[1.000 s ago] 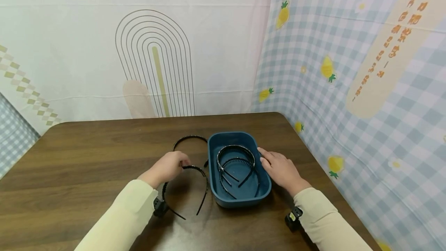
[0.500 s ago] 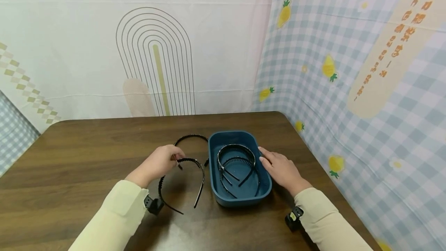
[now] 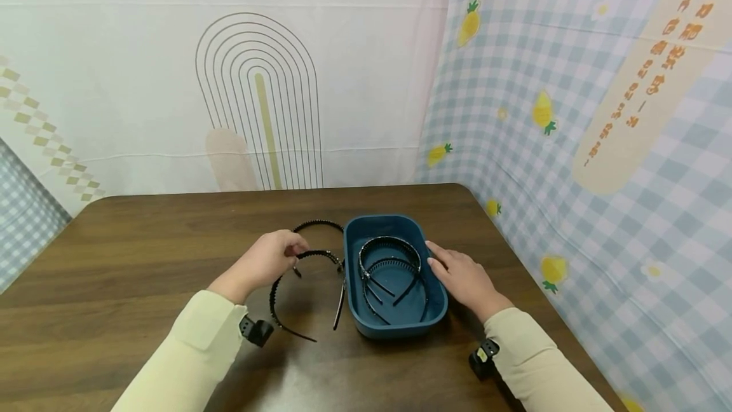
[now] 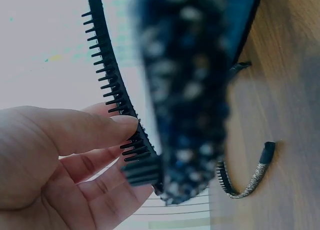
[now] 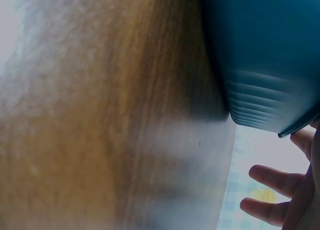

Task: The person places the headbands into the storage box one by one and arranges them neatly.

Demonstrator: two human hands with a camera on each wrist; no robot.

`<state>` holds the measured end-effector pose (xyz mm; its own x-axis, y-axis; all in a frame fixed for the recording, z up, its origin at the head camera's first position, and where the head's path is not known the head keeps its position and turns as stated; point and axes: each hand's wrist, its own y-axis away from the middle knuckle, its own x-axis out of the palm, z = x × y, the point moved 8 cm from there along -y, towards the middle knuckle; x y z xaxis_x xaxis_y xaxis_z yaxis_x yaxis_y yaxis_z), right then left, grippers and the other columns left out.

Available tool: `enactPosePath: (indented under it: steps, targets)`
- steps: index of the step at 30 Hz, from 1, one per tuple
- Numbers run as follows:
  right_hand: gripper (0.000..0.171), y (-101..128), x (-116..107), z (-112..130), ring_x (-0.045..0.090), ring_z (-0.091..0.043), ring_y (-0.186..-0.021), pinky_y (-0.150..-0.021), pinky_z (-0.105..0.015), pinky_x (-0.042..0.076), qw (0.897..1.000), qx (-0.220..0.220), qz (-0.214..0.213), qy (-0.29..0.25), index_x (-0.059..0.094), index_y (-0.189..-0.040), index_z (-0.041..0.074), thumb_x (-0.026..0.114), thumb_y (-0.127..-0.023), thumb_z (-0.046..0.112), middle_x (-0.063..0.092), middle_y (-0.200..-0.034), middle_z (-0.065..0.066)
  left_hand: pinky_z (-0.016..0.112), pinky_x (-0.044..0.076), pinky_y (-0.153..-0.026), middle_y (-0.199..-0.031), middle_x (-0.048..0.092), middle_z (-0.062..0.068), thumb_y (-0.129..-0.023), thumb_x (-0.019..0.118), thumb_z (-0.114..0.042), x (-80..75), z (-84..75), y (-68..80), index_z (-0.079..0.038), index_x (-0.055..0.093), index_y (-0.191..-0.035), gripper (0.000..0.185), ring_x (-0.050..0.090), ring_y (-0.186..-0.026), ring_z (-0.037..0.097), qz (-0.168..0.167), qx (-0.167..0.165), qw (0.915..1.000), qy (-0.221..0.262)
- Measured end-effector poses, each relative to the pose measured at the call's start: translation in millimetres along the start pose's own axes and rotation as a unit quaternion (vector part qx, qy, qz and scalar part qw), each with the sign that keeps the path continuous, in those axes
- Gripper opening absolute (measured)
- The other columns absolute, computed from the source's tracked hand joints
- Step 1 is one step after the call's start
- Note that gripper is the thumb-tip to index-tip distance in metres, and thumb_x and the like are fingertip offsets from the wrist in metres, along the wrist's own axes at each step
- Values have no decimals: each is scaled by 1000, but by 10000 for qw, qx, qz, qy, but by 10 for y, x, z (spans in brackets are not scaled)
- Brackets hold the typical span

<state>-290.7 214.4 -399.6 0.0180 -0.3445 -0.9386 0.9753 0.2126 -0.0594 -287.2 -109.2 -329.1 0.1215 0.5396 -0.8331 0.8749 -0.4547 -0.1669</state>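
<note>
Gingerly, a black toothed headband (image 4: 187, 90) was held above a wooden table (image 3: 171, 259) in the left hand (image 3: 265, 266), its band pinched between thumb and fingers near the top of the arch, just left of a blue basin (image 3: 394, 334). Whether its prong ends were touching the wood could not be told. A second, glittery headband (image 3: 318, 222) was laid on the table beyond it, beside the basin's left wall, and the two arches were seen to overlap from overhead. A snag was judged the likeliest trouble: teeth or prongs could be hooked on that loose band, and both could be dragged along together. Since the held piece was gripped at one spot only, it could also be twisted in the pinch, and its right prong, hanging close to the rim, could be caught there. At the basin's right side, the right hand (image 3: 464, 278) was rested with fingers extended and apart, not wrapped around the wall, so the basin could be slid or tipped by a sideways knock. Inside, nested headbands (image 3: 390, 240) were crossed over one another, and a tangle could be made worse by any band pressed among them.
</note>
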Motion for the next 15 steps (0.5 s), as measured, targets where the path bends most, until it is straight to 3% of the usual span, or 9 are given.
enactPosePath:
  steps: [15]
  targets:
    - [53, -12, 23, -24, 46, -40, -128, -101, -62, 36, 10000, -27, 32, 8, 34, -152, 21, 36, -104, 43, 49, -142, -17, 41, 51, -82, -99, 64, 8, -88, 59, 8, -54, -226, -152, -4, 70, -106, 24, 58, -92, 22, 56, -220, 9996, 172]
